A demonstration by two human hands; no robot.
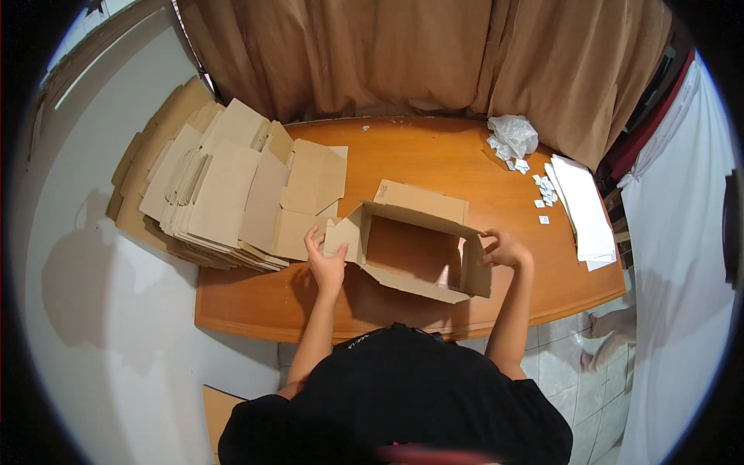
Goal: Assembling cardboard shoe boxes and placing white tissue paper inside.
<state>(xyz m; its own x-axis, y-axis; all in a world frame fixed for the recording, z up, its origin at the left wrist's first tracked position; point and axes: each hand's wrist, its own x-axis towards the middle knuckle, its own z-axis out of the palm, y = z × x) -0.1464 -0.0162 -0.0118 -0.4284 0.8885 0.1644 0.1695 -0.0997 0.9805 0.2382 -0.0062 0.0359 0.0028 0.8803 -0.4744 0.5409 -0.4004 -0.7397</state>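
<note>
A brown cardboard box (422,203) stands open on the wooden table (434,155), with no bottom in place, so the tabletop shows through it. My left hand (325,260) grips the box's left side flap. My right hand (504,249) holds the right wall near its top corner. Both forearms come up from the lower edge on either side of the box.
A fanned pile of flat cardboard blanks (217,190) covers the table's left end. At the right lie a stack of white sheets (585,205), several small white packets (545,190) and a crumpled clear bag (513,136). A brown curtain (418,54) hangs behind.
</note>
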